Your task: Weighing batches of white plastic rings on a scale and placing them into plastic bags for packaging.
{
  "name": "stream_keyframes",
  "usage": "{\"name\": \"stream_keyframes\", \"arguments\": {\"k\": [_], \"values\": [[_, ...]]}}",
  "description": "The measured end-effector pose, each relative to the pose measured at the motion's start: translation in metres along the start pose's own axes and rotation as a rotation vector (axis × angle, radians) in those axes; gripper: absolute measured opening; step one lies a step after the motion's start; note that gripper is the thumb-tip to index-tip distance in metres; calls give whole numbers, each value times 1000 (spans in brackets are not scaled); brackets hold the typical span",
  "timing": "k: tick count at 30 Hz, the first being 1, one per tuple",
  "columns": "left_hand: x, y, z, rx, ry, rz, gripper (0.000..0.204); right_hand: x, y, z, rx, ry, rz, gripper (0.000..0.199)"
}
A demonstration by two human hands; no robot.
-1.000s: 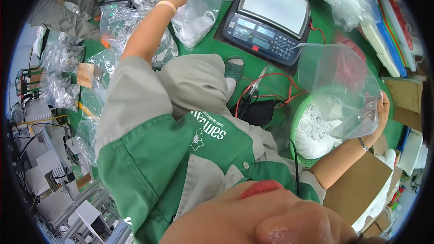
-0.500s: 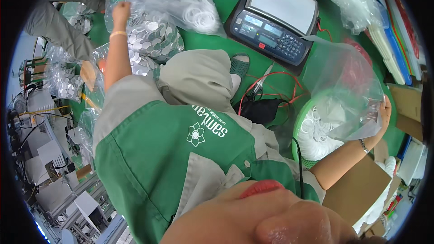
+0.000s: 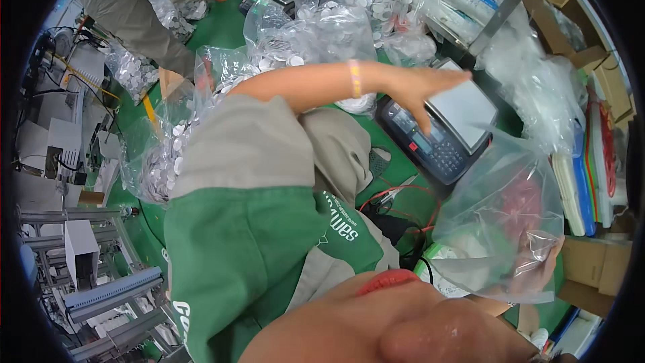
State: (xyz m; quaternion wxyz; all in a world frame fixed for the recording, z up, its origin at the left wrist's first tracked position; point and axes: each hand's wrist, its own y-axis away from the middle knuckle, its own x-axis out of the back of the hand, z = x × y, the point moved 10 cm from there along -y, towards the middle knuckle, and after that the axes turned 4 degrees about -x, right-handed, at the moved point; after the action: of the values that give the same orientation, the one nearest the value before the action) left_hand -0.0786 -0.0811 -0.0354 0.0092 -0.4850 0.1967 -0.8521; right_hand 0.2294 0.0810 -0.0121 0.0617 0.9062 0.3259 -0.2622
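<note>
My left hand (image 3: 418, 87) reaches across to the right, just above a dark digital scale (image 3: 440, 151) with a pale flat pan. Its fingers are stretched out and the thumb stands apart, with nothing in them. On the right, my right hand (image 3: 552, 261) grips the edge of a clear plastic bag (image 3: 463, 228), and the bag partly covers its fingers. The bag hangs open and looks empty, with something red showing through it. Behind it, a green basket (image 3: 428, 257) with white rings (image 3: 447, 275) is partly hidden.
Clear bags of silvery discs (image 3: 329, 30) lie beyond my left arm. Scissors (image 3: 393, 195) and a red cord (image 3: 430, 218) lie below the scale. Coloured boards (image 3: 584, 168) and cardboard boxes (image 3: 591, 262) stand far right. Another person's trousered leg (image 3: 134, 20) is upper left.
My left hand has swung from the bags at the upper left to the right over the scale, and its fingers have opened. My right hand still holds the bag, now lower.
</note>
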Motion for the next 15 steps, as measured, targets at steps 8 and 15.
{"name": "stream_keyframes", "arguments": {"k": [8, 15], "values": [[-53, -85, 17, 179, 523, -82, 46, 11, 19, -31, 94, -63, -39, 39], [-44, -62, -5, 525, 652, 113, 30, 99, -20, -11, 150, 118, 95, 34]]}}
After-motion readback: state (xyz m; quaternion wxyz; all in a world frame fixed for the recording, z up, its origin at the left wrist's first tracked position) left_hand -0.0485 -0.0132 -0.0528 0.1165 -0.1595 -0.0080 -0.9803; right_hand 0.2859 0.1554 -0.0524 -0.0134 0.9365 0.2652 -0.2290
